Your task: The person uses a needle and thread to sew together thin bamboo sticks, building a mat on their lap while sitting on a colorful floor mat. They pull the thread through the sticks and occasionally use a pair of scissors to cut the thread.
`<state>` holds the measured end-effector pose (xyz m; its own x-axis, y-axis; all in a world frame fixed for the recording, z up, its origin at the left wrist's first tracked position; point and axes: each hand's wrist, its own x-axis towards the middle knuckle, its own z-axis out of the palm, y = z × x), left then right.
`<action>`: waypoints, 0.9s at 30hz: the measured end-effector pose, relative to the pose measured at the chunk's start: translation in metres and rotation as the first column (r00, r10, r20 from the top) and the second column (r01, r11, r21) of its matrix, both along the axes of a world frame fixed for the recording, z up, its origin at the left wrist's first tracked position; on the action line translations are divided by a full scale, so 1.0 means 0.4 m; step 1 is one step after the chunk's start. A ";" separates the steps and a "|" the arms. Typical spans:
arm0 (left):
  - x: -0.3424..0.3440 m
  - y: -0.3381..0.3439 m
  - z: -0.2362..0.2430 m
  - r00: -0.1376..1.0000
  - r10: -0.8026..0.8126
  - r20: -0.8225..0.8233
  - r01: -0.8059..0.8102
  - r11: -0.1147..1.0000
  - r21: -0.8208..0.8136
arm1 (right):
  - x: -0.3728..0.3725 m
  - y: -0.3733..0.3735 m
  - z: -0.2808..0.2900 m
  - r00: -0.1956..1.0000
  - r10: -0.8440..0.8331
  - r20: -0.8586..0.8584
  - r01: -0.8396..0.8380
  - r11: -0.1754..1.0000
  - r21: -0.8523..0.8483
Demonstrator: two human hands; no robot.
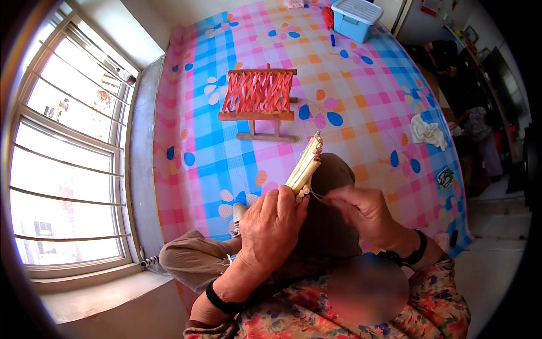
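Note:
My left hand (271, 226) is closed around a bundle of pale, straw-coloured sticks (306, 165), which points up and away over my bent knee. A short stick crosses the bundle near my left thumb. From that spot a thin pale string (317, 195) runs to my right hand (361, 210), whose fingers are pinched together on it. Beyond the bundle stands a small wooden stool (257, 116) with a seat of crisscrossed red strips. Inside my left fist the lower part of the bundle is hidden.
A colourful checked floor mat (361, 101) with printed flowers lies under everything. At the far right sits a light blue lidded box (353, 22); a white cloth (428, 133) lies on the right side. A barred window (68, 152) fills the left.

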<state>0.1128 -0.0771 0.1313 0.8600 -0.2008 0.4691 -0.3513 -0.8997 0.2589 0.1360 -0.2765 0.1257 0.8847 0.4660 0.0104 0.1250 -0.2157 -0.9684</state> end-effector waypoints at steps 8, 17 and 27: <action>-0.010 -0.002 -0.009 1.000 -0.021 -0.001 0.021 1.000 -0.002 | -0.015 0.005 -0.038 0.992 -0.040 0.117 0.036 0.999 0.037; -0.011 0.004 -0.013 0.999 -0.032 -0.010 0.032 0.999 -0.002 | -0.012 0.022 -0.039 0.986 -0.041 0.159 0.039 0.999 0.017; -0.011 0.010 -0.002 0.998 -0.045 -0.050 0.044 0.999 -0.031 | -0.001 0.035 -0.039 0.988 -0.017 0.155 0.017 1.000 0.000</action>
<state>0.1083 -0.0730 0.1307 0.8732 -0.2256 0.4320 -0.3765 -0.8751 0.3041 0.1355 -0.2626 0.1100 0.8803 0.4510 0.1471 0.2697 -0.2208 -0.9373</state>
